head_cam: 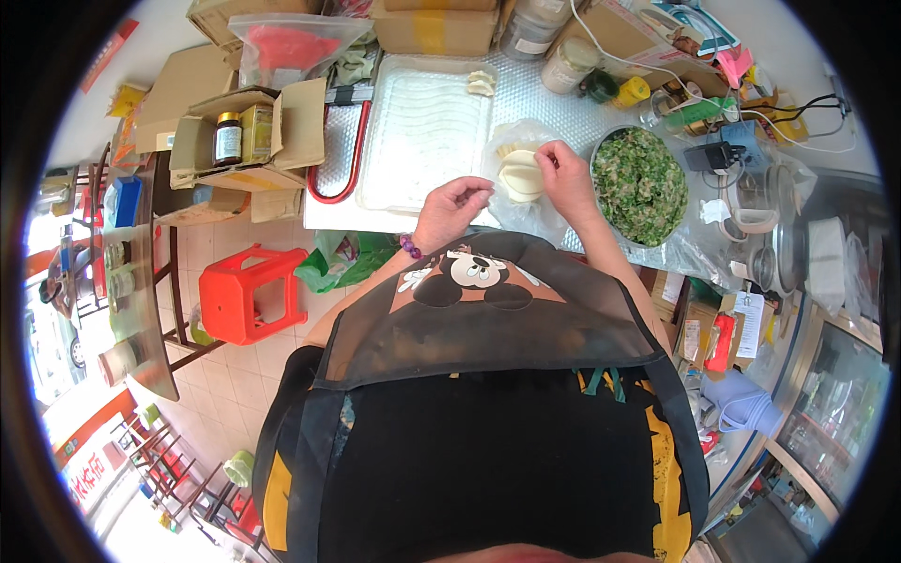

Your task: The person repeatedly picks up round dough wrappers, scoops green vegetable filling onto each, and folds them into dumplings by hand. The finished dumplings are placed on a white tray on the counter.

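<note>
A stack of round, pale dough wrappers (521,174) lies on a clear plastic bag (501,211) in front of me. The thumb and fingers of my right hand (569,181) pinch the stack's right edge; whether one wrapper or more is gripped is hard to see. Just left of the bag, my left hand (454,205) hovers with loosely curled fingers, nothing visible in them. Behind it lies a shallow, clear plastic tray (429,127), with a few folded dumplings (481,83) at its far right corner. A round bowl of chopped green filling (639,186) stands right of my right hand.
A red-handled hacksaw-like frame (359,158) lies left of the tray, beside an open cardboard box (243,141) holding a jar. Lidded tubs (569,65), bottles and cables crowd the back right. A red plastic stool (250,295) is on the tiled floor.
</note>
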`<state>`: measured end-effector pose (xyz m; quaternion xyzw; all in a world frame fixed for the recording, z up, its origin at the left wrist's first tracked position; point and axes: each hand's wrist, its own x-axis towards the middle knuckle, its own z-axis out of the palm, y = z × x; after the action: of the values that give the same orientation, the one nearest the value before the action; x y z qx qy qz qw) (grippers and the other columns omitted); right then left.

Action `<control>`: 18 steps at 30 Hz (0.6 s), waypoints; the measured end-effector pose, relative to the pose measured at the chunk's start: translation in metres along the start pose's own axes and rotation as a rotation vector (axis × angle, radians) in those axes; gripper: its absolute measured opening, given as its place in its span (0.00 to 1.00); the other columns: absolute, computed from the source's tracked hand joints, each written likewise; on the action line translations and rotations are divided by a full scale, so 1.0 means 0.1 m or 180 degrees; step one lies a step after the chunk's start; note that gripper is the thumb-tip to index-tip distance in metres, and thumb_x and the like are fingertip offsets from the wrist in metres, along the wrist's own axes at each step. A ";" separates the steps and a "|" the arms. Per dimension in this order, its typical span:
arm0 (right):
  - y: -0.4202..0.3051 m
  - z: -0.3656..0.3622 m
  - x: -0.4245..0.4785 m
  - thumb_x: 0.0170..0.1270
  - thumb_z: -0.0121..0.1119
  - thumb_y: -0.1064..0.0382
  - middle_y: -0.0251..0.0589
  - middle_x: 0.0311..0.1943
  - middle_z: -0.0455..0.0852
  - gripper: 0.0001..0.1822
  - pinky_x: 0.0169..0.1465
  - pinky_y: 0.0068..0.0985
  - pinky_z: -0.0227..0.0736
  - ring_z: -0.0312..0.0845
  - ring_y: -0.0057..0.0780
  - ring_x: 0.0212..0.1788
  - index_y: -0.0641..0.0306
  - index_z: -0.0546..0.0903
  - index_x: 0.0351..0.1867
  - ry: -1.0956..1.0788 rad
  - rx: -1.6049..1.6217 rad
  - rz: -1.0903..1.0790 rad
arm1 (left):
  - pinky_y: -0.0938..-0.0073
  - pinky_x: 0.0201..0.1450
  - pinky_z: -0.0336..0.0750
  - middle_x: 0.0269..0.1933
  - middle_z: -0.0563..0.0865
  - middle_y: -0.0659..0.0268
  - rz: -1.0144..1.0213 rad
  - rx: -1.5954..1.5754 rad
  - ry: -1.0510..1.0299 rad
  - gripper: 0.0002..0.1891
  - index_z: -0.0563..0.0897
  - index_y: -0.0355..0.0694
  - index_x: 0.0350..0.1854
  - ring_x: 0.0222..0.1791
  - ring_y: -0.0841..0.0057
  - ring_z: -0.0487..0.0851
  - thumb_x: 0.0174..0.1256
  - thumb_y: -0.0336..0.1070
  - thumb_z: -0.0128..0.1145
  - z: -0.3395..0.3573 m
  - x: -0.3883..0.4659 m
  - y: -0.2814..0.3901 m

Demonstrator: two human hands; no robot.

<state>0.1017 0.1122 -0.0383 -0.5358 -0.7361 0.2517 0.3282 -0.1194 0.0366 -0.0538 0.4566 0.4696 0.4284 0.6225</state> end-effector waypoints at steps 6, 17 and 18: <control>-0.46 -0.50 0.01 0.66 0.61 0.67 0.33 0.29 0.83 0.06 0.40 0.22 0.73 0.75 0.18 0.34 0.68 0.81 0.39 -0.0967 0.1194 0.0558 | 0.72 0.68 0.69 0.67 0.73 0.61 0.0429 -0.0392 -0.0490 0.33 0.66 0.36 0.71 0.64 0.75 0.75 0.64 0.26 0.65 0.14 0.18 0.18; -0.30 -0.74 -0.84 0.65 0.63 0.67 0.38 0.28 0.83 0.06 0.37 0.24 0.72 0.78 0.25 0.30 0.69 0.83 0.37 0.0541 0.0567 0.0565 | 0.77 0.53 0.77 0.48 0.88 0.66 -0.0322 0.0338 -0.1544 0.18 0.82 0.34 0.56 0.47 0.82 0.83 0.71 0.41 0.61 0.54 0.47 0.27; -0.18 -0.73 -1.07 0.66 0.63 0.67 0.36 0.28 0.84 0.06 0.37 0.23 0.72 0.77 0.23 0.30 0.69 0.83 0.37 0.0572 0.0808 0.1040 | 0.77 0.53 0.77 0.48 0.88 0.66 -0.0281 0.0375 -0.1538 0.17 0.82 0.34 0.56 0.47 0.83 0.83 0.72 0.40 0.60 0.59 0.48 0.24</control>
<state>0.1685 0.0067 -0.0002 -0.6226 -0.5698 0.3434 0.4121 -0.0556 0.0781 -0.0312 0.5604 0.3508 0.2510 0.7070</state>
